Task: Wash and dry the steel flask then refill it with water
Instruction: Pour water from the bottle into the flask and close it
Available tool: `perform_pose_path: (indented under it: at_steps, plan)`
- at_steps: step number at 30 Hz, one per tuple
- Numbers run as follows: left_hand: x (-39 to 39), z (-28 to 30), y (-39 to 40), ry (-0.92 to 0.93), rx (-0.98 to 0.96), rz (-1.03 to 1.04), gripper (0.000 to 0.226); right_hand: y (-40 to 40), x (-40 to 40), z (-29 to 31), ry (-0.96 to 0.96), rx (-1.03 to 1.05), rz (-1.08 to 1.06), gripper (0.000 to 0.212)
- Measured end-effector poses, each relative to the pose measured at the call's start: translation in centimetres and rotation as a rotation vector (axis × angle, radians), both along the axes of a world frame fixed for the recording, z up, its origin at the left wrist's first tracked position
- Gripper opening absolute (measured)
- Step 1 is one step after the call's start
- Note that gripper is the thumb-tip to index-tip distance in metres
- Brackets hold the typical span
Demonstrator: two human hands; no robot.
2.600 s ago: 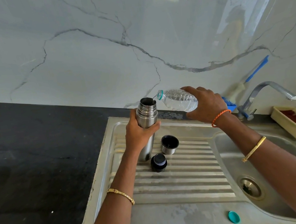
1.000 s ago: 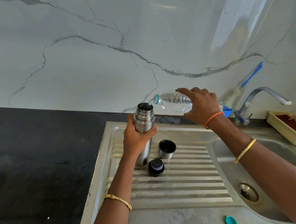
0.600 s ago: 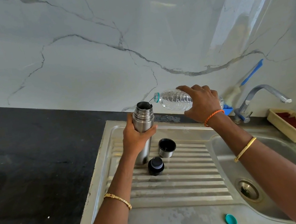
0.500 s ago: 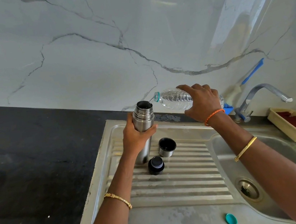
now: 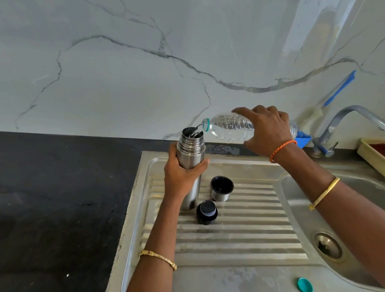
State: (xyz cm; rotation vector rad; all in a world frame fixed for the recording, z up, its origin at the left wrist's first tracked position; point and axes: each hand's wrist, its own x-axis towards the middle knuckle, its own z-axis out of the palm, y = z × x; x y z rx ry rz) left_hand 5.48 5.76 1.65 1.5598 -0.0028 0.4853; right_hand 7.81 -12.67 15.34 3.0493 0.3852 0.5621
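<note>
Steel flask (image 5: 191,152) upright on draining board (image 5: 236,243), mouth up, gripped by left hand (image 5: 182,177); plastic bottle (image 5: 229,128) clasped near-horizontal in right hand (image 5: 266,128), neck pointing left over the flask mouth.

The flask (image 5: 191,155) stands on the drainboard (image 5: 235,240) near its back left corner; cup (image 5: 221,188) right of it; stopper (image 5: 206,212) in front; bottle cap (image 5: 305,285) near the front edge.
</note>
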Motion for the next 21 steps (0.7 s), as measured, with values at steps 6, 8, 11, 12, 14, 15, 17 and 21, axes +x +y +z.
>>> perform_pose_path:
  at_steps: [6, 8, 11, 12, 14, 15, 17, 21]
  plan:
    - [-0.03, -0.11, -0.06, -0.003, -0.012, 0.003, 0.062, 0.0, 0.13, -0.02, 0.002, -0.002, -0.004, 0.075]
    - [-0.04, -0.09, -0.07, -0.003, -0.011, 0.005, 0.062, -0.01, 0.18, -0.04, -0.001, 0.0, -0.002, 0.075]
    - [-0.01, -0.13, -0.07, -0.005, -0.01, -0.002, 0.062, -0.12, 0.23, 0.06, -0.008, 0.0, 0.0, 0.073]
    - [0.0, -0.12, -0.08, -0.004, -0.009, -0.002, 0.063, -0.19, 0.23, 0.08, -0.008, -0.001, 0.001, 0.073]
    - [-0.01, -0.05, -0.12, -0.003, -0.009, -0.001, 0.063, -0.29, 0.19, 0.13, -0.011, -0.005, -0.001, 0.074]
    - [0.0, -0.01, -0.16, -0.003, -0.011, -0.002, 0.063, -0.31, 0.21, 0.16, -0.013, -0.006, -0.003, 0.074]
    - [0.02, 0.01, -0.2, -0.004, -0.016, 0.0, 0.063, -0.32, 0.21, 0.23, -0.014, -0.004, -0.005, 0.074]
    - [-0.06, 0.04, -0.21, -0.008, -0.015, 0.002, 0.065, -0.36, 0.2, 0.31, -0.019, 0.005, -0.007, 0.075]
